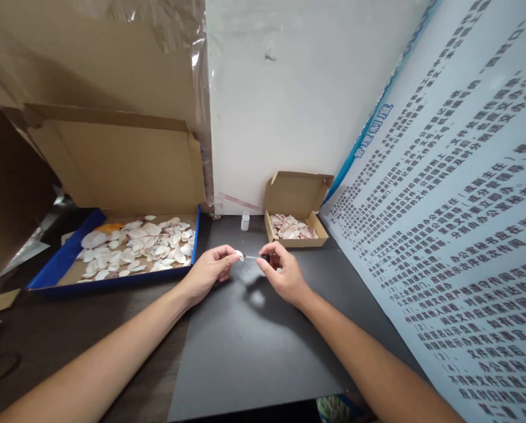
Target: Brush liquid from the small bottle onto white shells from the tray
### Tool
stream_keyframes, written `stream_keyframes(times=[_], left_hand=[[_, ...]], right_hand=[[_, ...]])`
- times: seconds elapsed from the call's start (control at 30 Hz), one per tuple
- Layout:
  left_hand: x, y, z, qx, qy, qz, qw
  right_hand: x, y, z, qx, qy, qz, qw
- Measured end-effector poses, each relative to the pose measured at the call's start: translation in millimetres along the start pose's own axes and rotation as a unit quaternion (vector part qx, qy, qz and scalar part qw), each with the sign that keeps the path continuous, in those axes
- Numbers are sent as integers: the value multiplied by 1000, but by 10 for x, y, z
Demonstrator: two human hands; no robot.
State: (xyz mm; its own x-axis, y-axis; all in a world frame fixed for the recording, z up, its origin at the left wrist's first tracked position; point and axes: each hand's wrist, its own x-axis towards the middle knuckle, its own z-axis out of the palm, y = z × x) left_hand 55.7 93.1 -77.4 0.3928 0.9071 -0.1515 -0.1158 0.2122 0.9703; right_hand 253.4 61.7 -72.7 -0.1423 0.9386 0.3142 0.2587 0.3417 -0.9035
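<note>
My left hand is closed, pinching a small white seashell between thumb and fingertips. Facing it, my right hand grips a thin applicator brush by its dark cap. The pale stem points left, and its tip is at or very near the shell; contact is too small to make out. Behind the hands stands a small clear bottle with a white label, upright on the dark grey mat.
On the left, a blue-edged cardboard box with a raised lid holds many white shells. A smaller cardboard box at the back right contains reddish-white shells. A white wall and a printed board bound the workspace.
</note>
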Motion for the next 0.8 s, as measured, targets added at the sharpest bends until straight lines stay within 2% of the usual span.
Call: stream_keyframes(times=[0.27,0.37,0.57,0.73,0.8], left_hand=[[7,-12,-2,-16,5,2,1000],[-2,3,5,-26,9,-2,1000],[-20,28,18,-25,2,-4,1000],[-25,38,20,-25,-2,-4,1000],[-30,44,26,-23,-3,-5,1000]], right_hand=[[-13,-27,2,-8,-23,-7,1000],[-10,-42,-1,-37,-14,-2,999],[-5,-42,-9,-12,-4,-13,1000],[0,-20,-5,-64,-55,-12,996],[-6,-32,-2,-71,-57,-18,996]])
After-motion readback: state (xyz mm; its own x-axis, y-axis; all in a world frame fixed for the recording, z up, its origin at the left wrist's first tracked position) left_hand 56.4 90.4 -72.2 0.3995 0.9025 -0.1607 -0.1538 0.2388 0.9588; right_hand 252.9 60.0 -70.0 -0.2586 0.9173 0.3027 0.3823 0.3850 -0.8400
